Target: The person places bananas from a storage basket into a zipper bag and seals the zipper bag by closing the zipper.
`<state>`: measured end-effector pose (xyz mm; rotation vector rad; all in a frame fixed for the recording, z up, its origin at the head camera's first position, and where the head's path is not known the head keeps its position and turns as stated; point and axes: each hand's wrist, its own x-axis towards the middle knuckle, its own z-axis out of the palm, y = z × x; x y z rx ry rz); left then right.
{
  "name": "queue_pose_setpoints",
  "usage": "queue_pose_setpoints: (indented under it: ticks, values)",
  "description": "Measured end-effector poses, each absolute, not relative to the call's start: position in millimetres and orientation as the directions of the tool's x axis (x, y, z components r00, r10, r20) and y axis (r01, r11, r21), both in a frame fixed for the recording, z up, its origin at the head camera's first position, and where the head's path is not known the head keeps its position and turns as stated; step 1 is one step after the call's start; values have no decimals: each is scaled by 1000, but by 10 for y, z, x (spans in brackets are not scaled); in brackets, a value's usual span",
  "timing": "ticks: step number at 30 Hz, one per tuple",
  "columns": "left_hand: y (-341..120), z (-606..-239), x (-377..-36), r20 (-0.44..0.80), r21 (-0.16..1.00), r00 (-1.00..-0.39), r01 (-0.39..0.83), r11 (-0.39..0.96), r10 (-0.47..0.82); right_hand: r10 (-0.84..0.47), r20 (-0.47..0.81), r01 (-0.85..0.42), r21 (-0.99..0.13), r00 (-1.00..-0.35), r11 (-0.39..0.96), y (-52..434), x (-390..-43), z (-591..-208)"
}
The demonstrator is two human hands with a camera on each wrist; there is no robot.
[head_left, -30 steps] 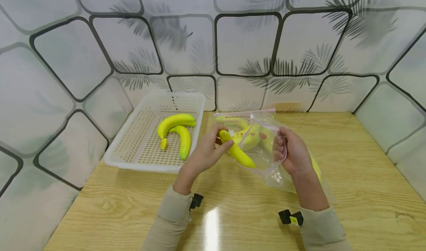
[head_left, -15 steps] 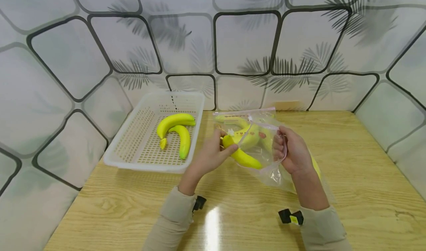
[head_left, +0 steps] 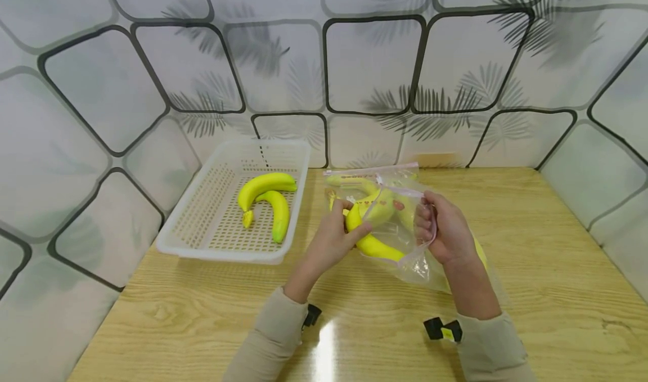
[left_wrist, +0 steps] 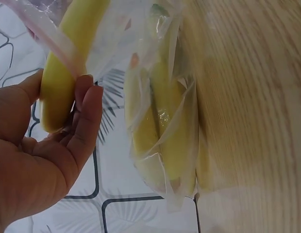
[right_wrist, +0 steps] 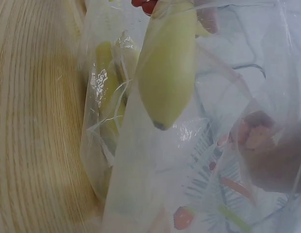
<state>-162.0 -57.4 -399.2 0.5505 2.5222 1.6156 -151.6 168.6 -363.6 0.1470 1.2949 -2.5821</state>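
My left hand (head_left: 336, 236) pinches a yellow banana (head_left: 377, 248) near one end, thumb on one side and fingers on the other. The banana's lower end reaches into the mouth of a clear zip bag (head_left: 422, 269) with a pink seal and small red prints. My right hand (head_left: 446, 227) grips the bag's rim with curled fingers, spreading its mouth. Several bananas lie inside the bag, seen through the plastic. In the left wrist view the pink seal crosses the held banana (left_wrist: 58, 92). In the right wrist view the banana's dark tip (right_wrist: 161, 125) shows behind the film.
Left of the bag stands a white perforated basket (head_left: 174, 247) with two bananas (head_left: 268, 186) in it. Both rest on a wood-grain table (head_left: 202, 320). Behind rises a wall covering (head_left: 374, 67) with dark outlines and leaf prints.
My left hand has moved right, pushing the banana further into the bag's mouth and tilting its upper end more upright. My right hand keeps its grip on the rim.
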Motion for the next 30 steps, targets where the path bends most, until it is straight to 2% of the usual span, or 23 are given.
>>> queue_pose_setpoints:
  ticks: [5, 12, 19, 30]
  values:
    - [-545, -4003, -1605, 139, 903, -940, 249, 350, 311, -172, -202, 265, -773, -964, -576, 1682, -1509, -3622]
    - [-533, -4026, -1594, 238, 839, -907, 373, 397, 349, -176, -207, 272, -754, -962, -597, 1682, -1512, -3622]
    - [-525, -3986, -1567, 203, 822, -881, 391, 414, 427, -166, -209, 266, -758, -964, -596, 1691, -1514, -3636]
    - [-505, -4010, -1597, 211, 803, -861, 422, 420, 463, -168, -199, 260, -764, -966, -591, 1686, -1514, -3639]
